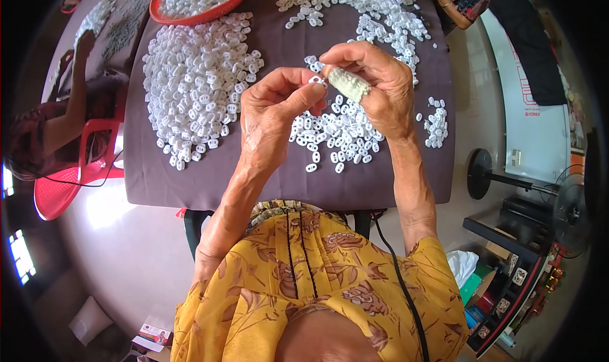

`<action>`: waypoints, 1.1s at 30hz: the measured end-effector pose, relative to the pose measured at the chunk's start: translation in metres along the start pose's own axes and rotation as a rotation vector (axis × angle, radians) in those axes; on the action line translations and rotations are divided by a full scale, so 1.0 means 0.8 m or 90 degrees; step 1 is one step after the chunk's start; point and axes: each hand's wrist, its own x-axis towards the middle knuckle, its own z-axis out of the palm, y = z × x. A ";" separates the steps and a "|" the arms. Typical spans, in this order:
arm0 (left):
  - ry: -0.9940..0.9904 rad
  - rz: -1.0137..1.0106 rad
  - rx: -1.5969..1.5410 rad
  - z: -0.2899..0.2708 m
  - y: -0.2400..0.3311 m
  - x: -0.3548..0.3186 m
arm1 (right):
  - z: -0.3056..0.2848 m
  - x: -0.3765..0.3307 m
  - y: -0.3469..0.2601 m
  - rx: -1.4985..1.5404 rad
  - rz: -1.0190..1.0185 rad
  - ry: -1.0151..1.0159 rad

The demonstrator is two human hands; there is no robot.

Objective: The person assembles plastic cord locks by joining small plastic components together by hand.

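Over the table, my left hand [276, 102] pinches a small white two-holed oval plastic piece [317, 80] between thumb and index finger. My right hand [380, 83] meets it from the other side, its thumb and index fingertips brought together beside the piece. A pale, crumpled wrap [349, 85] covers the right thumb. Whatever lies between the right fingertips is too small to make out. Below both hands, a loose heap of the same white pieces [342, 130] is spread on the brown-purple tablecloth [285, 187].
To the left lies a large pile of white pieces [190, 83], with a red basket [209, 13] of more behind it. Others scatter at the far side [387, 19] and right [436, 124]. Two other people's arms [63, 118] [450, 7] show at left and far right. A red chair [76, 172] stands left.
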 end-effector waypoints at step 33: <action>0.019 -0.018 -0.060 -0.006 -0.011 0.012 | -0.006 0.003 0.007 -0.066 -0.023 -0.041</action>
